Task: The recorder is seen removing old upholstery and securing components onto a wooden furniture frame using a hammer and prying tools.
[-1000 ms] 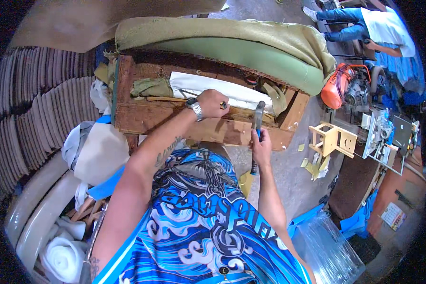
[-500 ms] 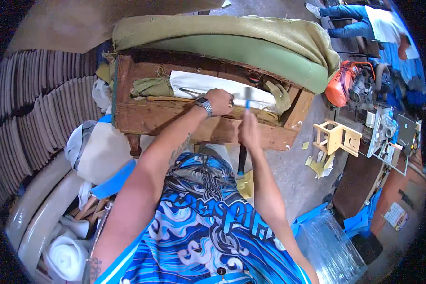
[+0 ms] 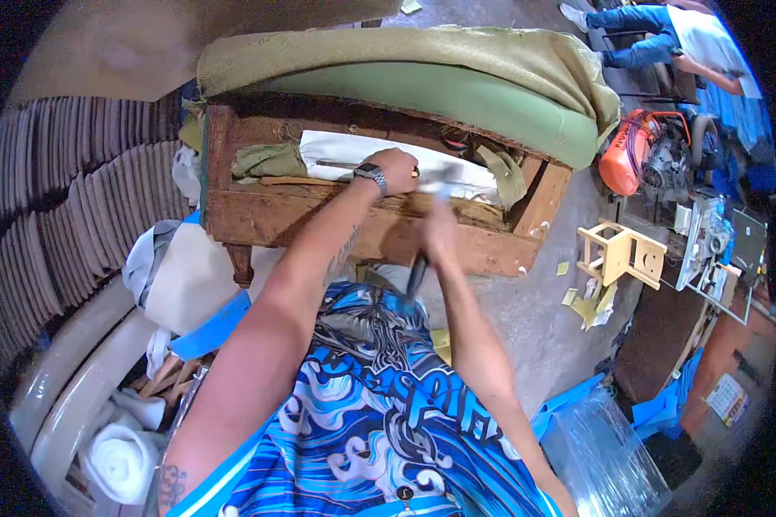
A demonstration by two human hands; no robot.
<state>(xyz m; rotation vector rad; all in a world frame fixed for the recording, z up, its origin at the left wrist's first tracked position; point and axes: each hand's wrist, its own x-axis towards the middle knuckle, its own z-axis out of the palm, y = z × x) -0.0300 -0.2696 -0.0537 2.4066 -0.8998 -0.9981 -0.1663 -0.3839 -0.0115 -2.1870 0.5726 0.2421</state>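
Note:
My left hand (image 3: 397, 171), with a metal watch at the wrist, is wrapped round a long thin chisel-like tool (image 3: 336, 164). Its dark shaft points left across white cloth (image 3: 319, 148) inside an old wooden furniture frame (image 3: 272, 215); its tip's exact contact is unclear. My right hand (image 3: 441, 237) grips a hammer (image 3: 416, 274) by its dark handle. The hammer's head is smeared by motion, close to the tool's butt end. Folded olive fabric (image 3: 272, 162) lies in the frame's left part. Green padding (image 3: 457, 99) and coarse tan fabric (image 3: 388, 47) cover the frame's far side.
Stacked grey-brown pieces (image 3: 86, 164) stand at the left. To the right are an orange air compressor (image 3: 625, 153), a small wooden stool-like frame (image 3: 621, 252) and scraps (image 3: 591, 306) on the floor. Another person (image 3: 707, 43) is at the far right. A plastic-wrapped item (image 3: 599, 452) stands lower right.
My right hand and the hammer have moved slightly left and nearer my body, the handle tilting. My left hand has shifted a little left and up with the tool. The other person's arm has moved.

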